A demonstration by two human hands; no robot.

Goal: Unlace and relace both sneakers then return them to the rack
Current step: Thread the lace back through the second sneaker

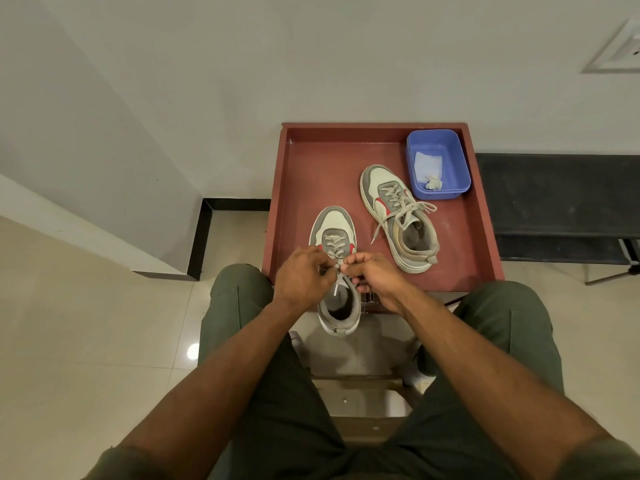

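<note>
Plainly the job is well along: on the red bench [304, 161] the far sneaker [398, 216] sits laced, its ends tied in a loose bow. The near sneaker [337, 271] overhangs the front edge, laced to the top. Both grips, left hand [303, 277] and right hand [375, 275], pinch its lace ends [338, 264] at the tongue, apparently knotting; racking remains, and no rack shows.

You have bare tray floor [311, 174] left of the far sneaker [398, 216]; the blue tub [438, 164] blocks the far right corner.
</note>
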